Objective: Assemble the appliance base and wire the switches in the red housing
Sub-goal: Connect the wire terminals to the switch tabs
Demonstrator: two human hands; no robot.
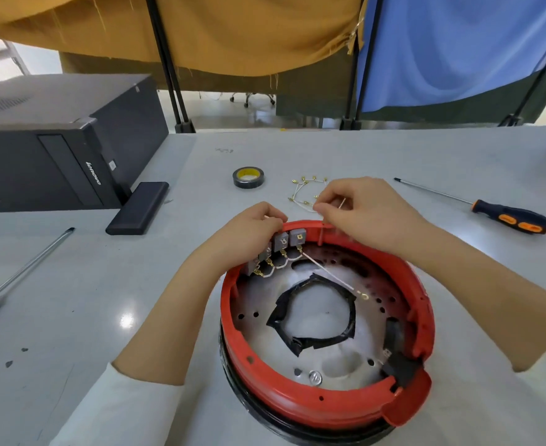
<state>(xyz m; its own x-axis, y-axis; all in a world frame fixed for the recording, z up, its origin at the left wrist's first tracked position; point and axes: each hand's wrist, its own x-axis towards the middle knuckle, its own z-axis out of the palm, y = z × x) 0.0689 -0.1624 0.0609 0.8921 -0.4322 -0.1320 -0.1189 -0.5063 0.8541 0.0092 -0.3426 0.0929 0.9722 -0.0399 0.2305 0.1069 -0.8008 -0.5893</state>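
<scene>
Two hands at the far rim of the red housing, mid-table. Left hand: fingers curled over the rim above the switches, probably steadying them. Switches: a grey row on the inner wall, terminals facing inward. Right hand: pinches a thin wire, likely for fitting. Loose lead: long axis diagonal, ring terminal toward near right.
</scene>
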